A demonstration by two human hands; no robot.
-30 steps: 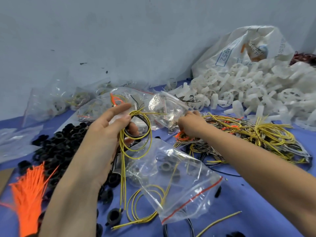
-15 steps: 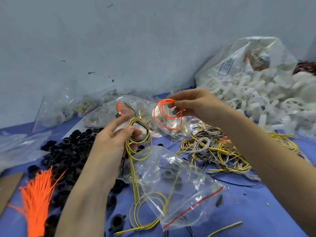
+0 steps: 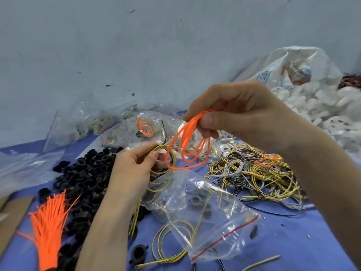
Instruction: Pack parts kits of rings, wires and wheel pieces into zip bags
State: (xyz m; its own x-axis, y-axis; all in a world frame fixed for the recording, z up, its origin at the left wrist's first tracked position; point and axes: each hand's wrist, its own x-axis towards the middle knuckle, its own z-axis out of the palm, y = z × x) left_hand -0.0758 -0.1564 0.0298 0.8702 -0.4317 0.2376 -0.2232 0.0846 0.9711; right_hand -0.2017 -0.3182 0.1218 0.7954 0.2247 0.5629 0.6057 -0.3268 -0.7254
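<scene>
An orange wire loop [image 3: 189, 127] is pinched between the thumb and curled fingers of the right hand [image 3: 244, 114], which is raised above the table; its coils hang down and to the left. Yellow-green wire coils [image 3: 163, 147] are gripped between the thumb and fingers of the left hand [image 3: 132, 169], just left of the hanging orange loop. Whether the two wire sets touch cannot be told. A clear zip bag [image 3: 211, 218] with a red strip is seen on the blue table cover [image 3: 293, 245], near and right of the left hand, with grey rings and yellow wire inside. Black rings [image 3: 88, 173] are heaped to the left, with a bundle of orange strands [image 3: 48, 222] nearer. Tangled wires [image 3: 254, 173] are spread to the right, white wheel pieces [image 3: 322, 108] and a white sack [image 3: 293, 63] lie far right, and filled bags [image 3: 125, 132] are stacked by the far wall.
</scene>
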